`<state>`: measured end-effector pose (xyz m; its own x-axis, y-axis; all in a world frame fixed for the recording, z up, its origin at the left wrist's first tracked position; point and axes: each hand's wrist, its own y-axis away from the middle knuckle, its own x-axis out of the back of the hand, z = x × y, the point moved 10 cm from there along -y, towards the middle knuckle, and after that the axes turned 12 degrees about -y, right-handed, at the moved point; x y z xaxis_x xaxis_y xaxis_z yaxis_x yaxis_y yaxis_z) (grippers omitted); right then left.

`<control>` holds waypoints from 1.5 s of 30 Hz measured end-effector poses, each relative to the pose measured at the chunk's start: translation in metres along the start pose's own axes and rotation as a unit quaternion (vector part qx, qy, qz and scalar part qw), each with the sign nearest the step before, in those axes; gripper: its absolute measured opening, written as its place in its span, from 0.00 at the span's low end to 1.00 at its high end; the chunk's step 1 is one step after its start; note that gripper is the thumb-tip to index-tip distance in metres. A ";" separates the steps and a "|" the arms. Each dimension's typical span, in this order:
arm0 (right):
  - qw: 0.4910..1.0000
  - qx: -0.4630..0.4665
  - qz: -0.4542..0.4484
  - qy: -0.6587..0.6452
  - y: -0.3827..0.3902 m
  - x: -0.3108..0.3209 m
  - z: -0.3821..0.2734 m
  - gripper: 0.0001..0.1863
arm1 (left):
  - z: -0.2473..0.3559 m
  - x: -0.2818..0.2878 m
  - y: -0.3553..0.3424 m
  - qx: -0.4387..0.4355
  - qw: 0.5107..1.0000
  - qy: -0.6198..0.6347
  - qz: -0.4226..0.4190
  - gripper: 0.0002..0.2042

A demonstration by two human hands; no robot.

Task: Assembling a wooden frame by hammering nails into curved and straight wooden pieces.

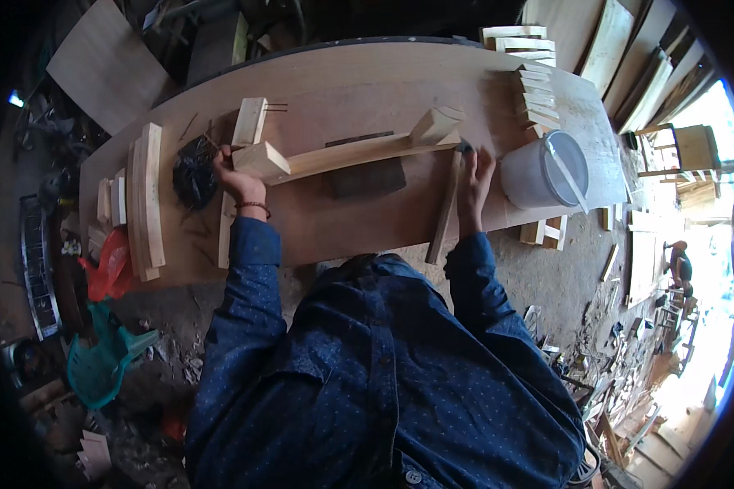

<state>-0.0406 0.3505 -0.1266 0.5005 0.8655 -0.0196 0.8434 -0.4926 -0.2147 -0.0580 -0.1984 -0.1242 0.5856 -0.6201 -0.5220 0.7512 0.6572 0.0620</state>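
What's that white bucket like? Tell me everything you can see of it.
The white bucket is round and looks like plastic. It stands upright on the table, to the right of the right hand, with no contact visible. A pale flat strip lies across its top and reaches past the rim. Whether the greyish top is a lid or contents, I cannot tell.

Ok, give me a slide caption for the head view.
Left hand at one end of a curved wooden rail, right hand at the other, at a worktable with a bucket.
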 end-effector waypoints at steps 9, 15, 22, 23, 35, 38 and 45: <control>0.976 -0.095 0.069 0.184 0.069 0.098 0.045 0.09 | 0.005 0.000 0.005 0.030 0.999 -0.020 -0.004 0.12; 0.916 0.227 0.154 0.292 0.015 0.117 -0.145 0.05 | 0.046 0.044 0.020 -0.063 0.966 -0.228 0.104 0.14; 0.805 0.091 0.062 0.583 -0.102 0.213 -0.122 0.13 | 0.095 0.078 0.048 -0.034 0.874 -0.484 -0.020 0.16; 0.792 0.086 0.029 0.604 -0.115 0.227 -0.097 0.14 | 0.094 0.078 0.051 -0.027 0.867 -0.496 -0.051 0.16; 0.851 0.133 -0.212 0.462 -0.193 0.264 -0.014 0.07 | 0.078 0.140 0.028 -0.004 0.805 -0.593 -0.017 0.09; 0.864 0.108 -0.212 0.445 -0.194 0.264 -0.019 0.07 | 0.090 0.129 0.021 -0.007 0.769 -0.638 -0.043 0.09; 0.904 0.101 -0.254 0.330 -0.186 0.289 -0.022 0.10 | 0.030 0.043 0.112 -0.070 0.592 -0.729 -0.338 0.10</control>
<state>-0.0487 0.6906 -0.0703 0.1229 0.7003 0.7032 0.9775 0.0370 -0.2077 0.0610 -0.1643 -0.1139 -0.1170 -0.4062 0.9063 0.9908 0.0144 0.1344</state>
